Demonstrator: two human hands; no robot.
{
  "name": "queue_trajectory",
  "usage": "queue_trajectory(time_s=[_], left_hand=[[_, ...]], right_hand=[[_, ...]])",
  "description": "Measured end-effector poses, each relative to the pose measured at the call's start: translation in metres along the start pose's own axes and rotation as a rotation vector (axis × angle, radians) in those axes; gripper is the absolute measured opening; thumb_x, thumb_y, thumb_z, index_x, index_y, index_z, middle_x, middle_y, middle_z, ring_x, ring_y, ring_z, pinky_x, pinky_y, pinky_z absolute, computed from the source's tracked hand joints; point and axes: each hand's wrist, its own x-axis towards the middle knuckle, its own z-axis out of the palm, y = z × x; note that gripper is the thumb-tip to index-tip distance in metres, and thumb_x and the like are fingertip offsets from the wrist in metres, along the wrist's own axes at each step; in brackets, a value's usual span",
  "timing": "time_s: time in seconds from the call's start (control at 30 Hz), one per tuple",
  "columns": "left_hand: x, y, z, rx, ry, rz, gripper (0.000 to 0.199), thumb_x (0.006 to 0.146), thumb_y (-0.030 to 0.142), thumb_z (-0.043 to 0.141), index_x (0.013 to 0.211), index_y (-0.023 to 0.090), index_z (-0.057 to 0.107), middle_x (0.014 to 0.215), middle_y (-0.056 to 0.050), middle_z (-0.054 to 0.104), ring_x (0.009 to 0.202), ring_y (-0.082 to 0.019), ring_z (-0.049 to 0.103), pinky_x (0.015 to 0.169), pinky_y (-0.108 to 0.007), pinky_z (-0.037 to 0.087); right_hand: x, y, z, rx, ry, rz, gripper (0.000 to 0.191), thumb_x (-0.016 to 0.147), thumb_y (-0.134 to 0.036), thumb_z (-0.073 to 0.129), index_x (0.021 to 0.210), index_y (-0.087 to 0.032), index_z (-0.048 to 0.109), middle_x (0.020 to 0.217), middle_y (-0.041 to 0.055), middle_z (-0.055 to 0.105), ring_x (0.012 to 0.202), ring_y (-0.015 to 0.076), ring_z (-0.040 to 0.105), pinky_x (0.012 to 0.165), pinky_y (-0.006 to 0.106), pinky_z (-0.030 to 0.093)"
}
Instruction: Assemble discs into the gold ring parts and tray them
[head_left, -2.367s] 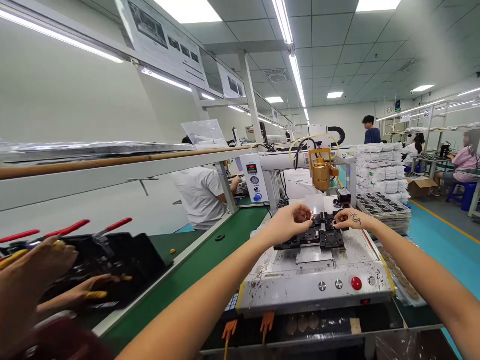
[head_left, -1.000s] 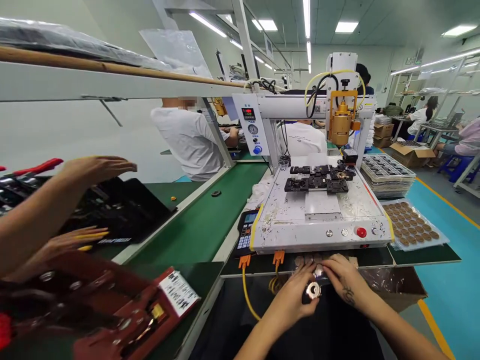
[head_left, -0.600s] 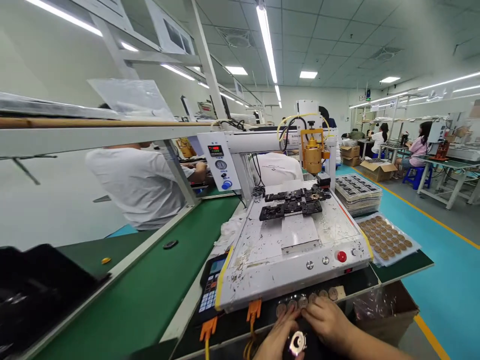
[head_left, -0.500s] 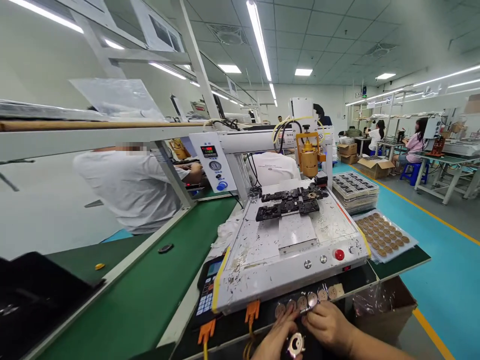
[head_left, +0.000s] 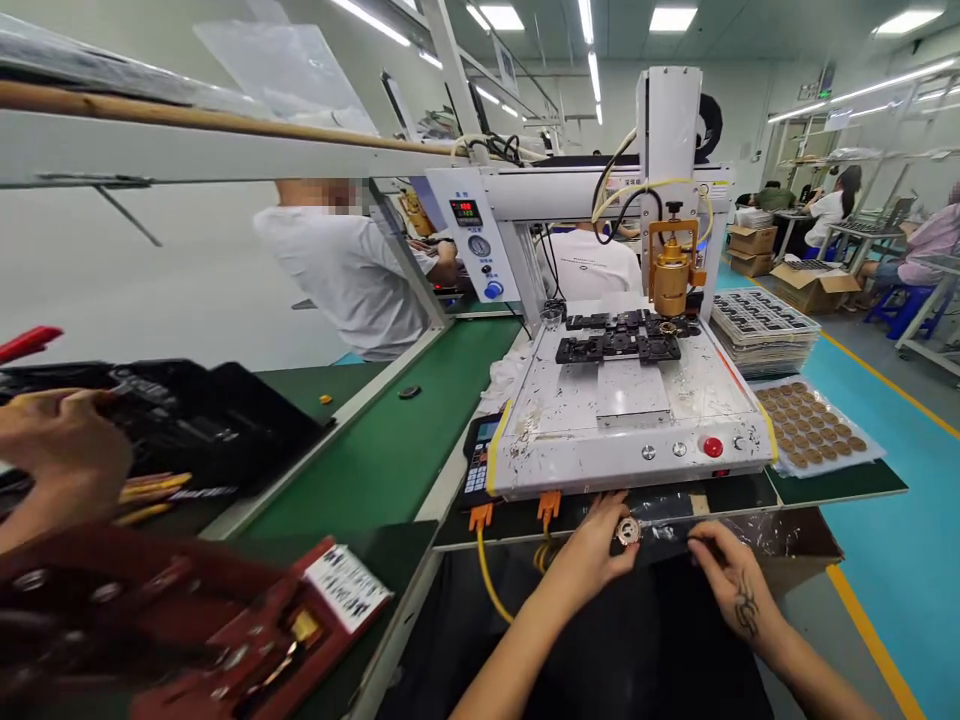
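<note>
My left hand [head_left: 604, 545] is closed on a small round metal part [head_left: 628, 531] with an open centre, just below the front edge of the white machine [head_left: 555, 465]. To its right, my right hand [head_left: 721, 562] pinches the edge of a clear plastic strip [head_left: 664, 532]. That strip stretches between the two hands. Black fixtures [head_left: 619, 345] lie on the machine bed, under and beside a brass-coloured head [head_left: 671, 280].
At the right, round brown discs [head_left: 810, 425] lie on a clear sheet beside stacked trays [head_left: 765, 325]. A dark red press [head_left: 217, 630] stands at lower left, near a co-worker's hand [head_left: 64, 450]. A green conveyor [head_left: 450, 400] runs alongside, and a cardboard box [head_left: 806, 570] sits below right.
The view has swung left and down. My hands have moved apart, and the row of round discs between them no longer shows. A co-worker's hand and the red press have come into view.
</note>
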Motion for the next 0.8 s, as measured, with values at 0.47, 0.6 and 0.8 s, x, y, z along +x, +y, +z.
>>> queue_trajectory(time_s=[0.47, 0.6, 0.8], left_hand=[[-0.057, 0.072, -0.023, -1.153, 0.245, -0.581, 0.054, 0.073, 0.027, 0.095, 0.116, 0.018, 0.063, 0.111, -0.011, 0.079, 0.098, -0.026, 0.080, 0.090, -0.037, 0.063], [-0.064, 0.086, -0.029, -1.336, 0.307, -0.661, 0.061, 0.072, 0.025, 0.098, 0.122, 0.015, 0.065, 0.120, -0.016, 0.079, 0.105, -0.030, 0.079, 0.097, -0.041, 0.062], [-0.074, 0.098, -0.034, -1.412, 0.319, -0.652, 0.051, 0.088, 0.040, 0.086, 0.128, 0.013, 0.071, 0.123, -0.018, 0.079, 0.112, -0.034, 0.078, 0.107, -0.051, 0.058]], right_hand=[[0.037, -0.072, 0.005, 0.551, -0.203, 0.458, 0.045, 0.081, -0.059, 0.085, 0.090, -0.018, 0.069, 0.063, -0.0024, 0.065, 0.051, 0.0110, 0.052, 0.051, 0.026, 0.046], [0.036, -0.084, 0.009, 0.582, -0.295, 0.441, 0.039, 0.089, -0.056, 0.080, 0.095, -0.019, 0.068, 0.061, -0.0040, 0.063, 0.052, 0.0115, 0.054, 0.054, 0.026, 0.046], [0.026, -0.089, 0.006, 0.646, -0.460, 0.500, 0.034, 0.097, -0.051, 0.074, 0.089, -0.021, 0.060, 0.061, -0.0040, 0.063, 0.053, 0.0122, 0.055, 0.057, 0.026, 0.043]])
